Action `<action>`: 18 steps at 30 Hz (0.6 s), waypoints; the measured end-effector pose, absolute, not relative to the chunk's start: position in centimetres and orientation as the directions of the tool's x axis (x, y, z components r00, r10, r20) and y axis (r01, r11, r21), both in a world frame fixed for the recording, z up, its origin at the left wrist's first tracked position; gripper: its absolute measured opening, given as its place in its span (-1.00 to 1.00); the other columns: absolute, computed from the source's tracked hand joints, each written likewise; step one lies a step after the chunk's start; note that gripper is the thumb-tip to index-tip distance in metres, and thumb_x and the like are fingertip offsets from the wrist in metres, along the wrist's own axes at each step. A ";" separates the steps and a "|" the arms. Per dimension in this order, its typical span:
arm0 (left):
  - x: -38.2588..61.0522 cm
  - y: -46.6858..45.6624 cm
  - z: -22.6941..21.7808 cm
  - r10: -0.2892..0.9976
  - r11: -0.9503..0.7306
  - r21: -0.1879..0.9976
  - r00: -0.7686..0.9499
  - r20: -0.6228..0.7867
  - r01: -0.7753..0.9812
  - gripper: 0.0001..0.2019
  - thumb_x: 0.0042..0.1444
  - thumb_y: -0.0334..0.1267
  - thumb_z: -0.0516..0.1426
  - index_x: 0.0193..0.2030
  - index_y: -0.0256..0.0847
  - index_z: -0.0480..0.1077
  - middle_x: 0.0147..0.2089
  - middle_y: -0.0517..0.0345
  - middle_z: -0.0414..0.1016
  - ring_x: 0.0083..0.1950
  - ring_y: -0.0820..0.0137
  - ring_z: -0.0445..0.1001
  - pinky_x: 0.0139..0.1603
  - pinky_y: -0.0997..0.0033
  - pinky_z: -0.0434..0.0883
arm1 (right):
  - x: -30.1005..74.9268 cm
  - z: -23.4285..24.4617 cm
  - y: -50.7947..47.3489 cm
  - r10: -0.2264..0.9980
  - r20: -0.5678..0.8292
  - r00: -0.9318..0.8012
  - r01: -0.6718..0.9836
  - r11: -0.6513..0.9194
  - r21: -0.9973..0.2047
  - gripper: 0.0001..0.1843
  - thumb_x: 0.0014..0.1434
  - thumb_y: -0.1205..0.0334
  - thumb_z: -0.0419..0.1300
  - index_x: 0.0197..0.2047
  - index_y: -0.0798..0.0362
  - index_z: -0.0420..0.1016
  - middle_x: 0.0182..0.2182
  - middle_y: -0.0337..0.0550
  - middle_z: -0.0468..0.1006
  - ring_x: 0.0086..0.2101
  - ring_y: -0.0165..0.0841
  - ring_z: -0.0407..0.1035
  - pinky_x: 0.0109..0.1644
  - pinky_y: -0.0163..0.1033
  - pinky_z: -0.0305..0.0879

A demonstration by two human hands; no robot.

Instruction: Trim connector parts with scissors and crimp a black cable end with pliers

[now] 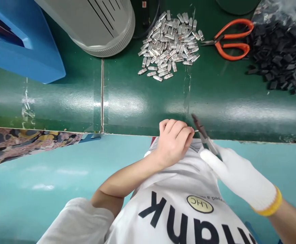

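Head view, looking down a white printed shirt toward a green surface [148, 101]. The bare left hand [173, 142] hovers at the near edge of the surface, its grip clenched with fingertips pinched on a tiny metal piece [195, 130] that barely shows. The right hand [239, 178], in a white glove with a yellow cuff, has its grip closed around small pliers [202, 130], whose dark tips meet the pinched piece just beside the left fingertips.

At the far edge of the surface, near its middle, lies a heap of small silver metal parts [168, 44]. To its right rest orange-handled scissors [229, 39], and at the far right corner a pile of small black parts [280, 54] spills from a clear bag. A grey round housing [99, 23] and a blue bin [25, 51] stand toward the far left.

Doing this well likely means keeping the pinch firm and steady, holding the piece square to the plier tips, squeezing gently, and keeping bare fingertips clear of the tips.
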State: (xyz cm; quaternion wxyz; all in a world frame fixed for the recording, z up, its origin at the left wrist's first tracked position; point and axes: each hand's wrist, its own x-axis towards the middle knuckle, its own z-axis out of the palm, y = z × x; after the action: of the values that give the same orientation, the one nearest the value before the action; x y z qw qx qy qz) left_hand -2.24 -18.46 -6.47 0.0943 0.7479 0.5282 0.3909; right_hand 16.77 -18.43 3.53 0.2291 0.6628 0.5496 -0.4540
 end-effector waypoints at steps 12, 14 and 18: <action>-2.5 -18.7 -5.8 0.911 -0.354 0.627 0.106 0.398 0.694 -0.94 0.31 -0.37 0.19 -0.12 -0.14 0.41 -0.19 0.14 0.62 -0.15 0.34 0.52 0.00 0.21 0.31 | 19.3 1.8 -18.7 0.566 -0.807 -0.169 0.635 -0.563 -0.529 -0.40 0.34 -0.38 -0.04 -0.26 -0.04 0.48 -0.43 -0.15 0.54 -0.39 -0.29 0.42 -0.25 -0.20 0.39; -2.8 -18.6 -5.2 0.938 -0.313 0.709 0.090 0.334 0.632 -0.94 0.33 -0.37 0.17 -0.13 -0.14 0.40 -0.16 0.16 0.64 -0.11 0.37 0.56 0.03 0.23 0.34 | 19.9 1.9 -18.7 0.539 -0.794 -0.282 0.495 -0.627 -0.601 -0.36 0.35 -0.39 -0.06 -0.15 -0.01 0.54 -0.40 -0.10 0.56 -0.36 -0.25 0.45 -0.20 -0.16 0.43; -3.2 -18.3 -4.1 0.952 -0.289 0.755 0.096 0.290 0.589 -0.92 0.33 -0.41 0.16 -0.13 -0.14 0.39 -0.15 0.20 0.65 -0.09 0.41 0.56 0.04 0.26 0.33 | 20.5 2.1 -18.6 0.445 -0.789 -0.423 0.380 -0.704 -0.600 -0.12 0.38 -0.43 -0.34 0.00 0.06 0.55 -0.42 -0.07 0.57 -0.38 -0.24 0.48 -0.14 -0.07 0.45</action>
State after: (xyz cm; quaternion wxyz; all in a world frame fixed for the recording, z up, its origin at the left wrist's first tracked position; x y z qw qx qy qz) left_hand -3.16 -18.32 -4.06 0.2336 0.7024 0.5486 0.3887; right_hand 20.49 -18.63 2.09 -0.0217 0.5365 0.3842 -0.7511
